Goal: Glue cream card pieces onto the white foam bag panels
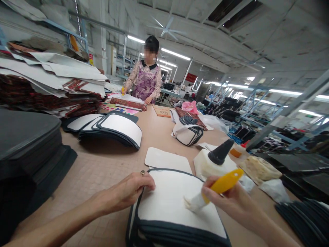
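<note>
A stack of white panels with dark edging lies in front of me at the table's near side. My left hand is closed at the left edge of the top panel, its curled fingers on the white face and a ring on one of them. In my right hand is a paintbrush with a yellow handle, gripped between thumb and fingers. Its pale bristles touch the white face right of the middle. Just behind that hand stands a whitish bottle with a black cone-shaped nozzle.
Curved edged panels are piled farther left, beside a tall dark stack. Behind my panels lies a plain white piece. A bundled set sits farther back. Across the table a co-worker stands holding something yellow.
</note>
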The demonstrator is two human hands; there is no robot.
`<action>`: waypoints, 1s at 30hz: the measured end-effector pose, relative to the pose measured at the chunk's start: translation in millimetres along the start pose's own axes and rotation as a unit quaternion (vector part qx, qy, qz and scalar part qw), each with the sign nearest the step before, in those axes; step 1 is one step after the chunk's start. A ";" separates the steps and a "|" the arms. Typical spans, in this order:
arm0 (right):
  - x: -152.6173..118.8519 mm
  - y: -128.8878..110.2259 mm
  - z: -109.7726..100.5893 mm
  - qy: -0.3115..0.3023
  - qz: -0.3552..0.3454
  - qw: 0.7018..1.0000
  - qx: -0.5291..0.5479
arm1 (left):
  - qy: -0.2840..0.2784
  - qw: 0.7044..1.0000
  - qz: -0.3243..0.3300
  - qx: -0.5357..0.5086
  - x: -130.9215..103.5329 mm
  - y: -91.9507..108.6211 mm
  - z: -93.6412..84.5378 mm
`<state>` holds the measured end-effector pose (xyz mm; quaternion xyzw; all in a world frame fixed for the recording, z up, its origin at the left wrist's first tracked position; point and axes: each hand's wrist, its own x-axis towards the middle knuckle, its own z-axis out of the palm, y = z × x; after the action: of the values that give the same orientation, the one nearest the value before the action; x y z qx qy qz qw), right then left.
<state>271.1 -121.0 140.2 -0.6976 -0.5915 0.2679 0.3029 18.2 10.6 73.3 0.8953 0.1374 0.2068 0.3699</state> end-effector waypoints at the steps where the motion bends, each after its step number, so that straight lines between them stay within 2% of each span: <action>1: -8.0 14.1 -13.0 0.031 0.024 0.999 -0.016 | -0.004 1.000 0.000 -0.002 0.3 -0.8 -1.5; 4: -24.6 45.7 -42.6 0.100 0.082 0.991 -0.026 | -0.016 1.000 -0.008 -0.006 9.7 -13.4 -9.3; 6: -24.4 54.2 -50.7 0.173 0.088 0.981 0.003 | -0.002 0.999 -0.031 0.026 24.8 -33.1 -13.1; 8: -14.3 53.4 -50.4 0.225 0.066 0.970 0.057 | 0.017 0.995 -0.061 0.079 44.5 -59.9 -13.0; 10: 2.0 47.2 -45.0 0.222 0.029 0.968 0.116 | 0.002 0.991 -0.072 0.115 63.7 -88.5 -9.1; 12: 19.3 41.1 -37.1 0.176 -0.004 0.972 0.154 | -0.032 0.988 -0.067 0.139 78.8 -113.2 -3.7; 15: 39.3 40.3 -24.4 0.126 -0.015 0.974 0.186 | -0.076 0.982 -0.056 0.164 91.7 -135.6 -0.3; 20: 54.1 49.8 -9.3 0.095 -0.009 0.972 0.213 | -0.114 0.980 -0.030 0.163 99.6 -145.3 -12.3; 24: 63.9 51.6 -6.4 0.098 0.004 0.975 0.200 | -0.113 0.981 -0.027 0.157 103.8 -148.1 -15.7; 26: 74.5 55.8 -5.3 0.096 -0.023 0.985 0.142 | -0.090 0.982 -0.035 0.161 105.6 -148.4 -13.8; 28: 90.8 64.6 -2.2 0.087 -0.073 0.993 0.035 | -0.050 0.984 -0.044 0.165 107.3 -145.6 -14.1; 30: 110.9 75.8 1.9 0.089 -0.131 0.983 -0.092 | -0.002 0.986 -0.043 0.161 108.7 -136.7 -20.9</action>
<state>337.3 -20.1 81.1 -0.6598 -0.6709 0.1071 0.3212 91.0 160.7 17.7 0.9369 0.2066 0.1644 0.2291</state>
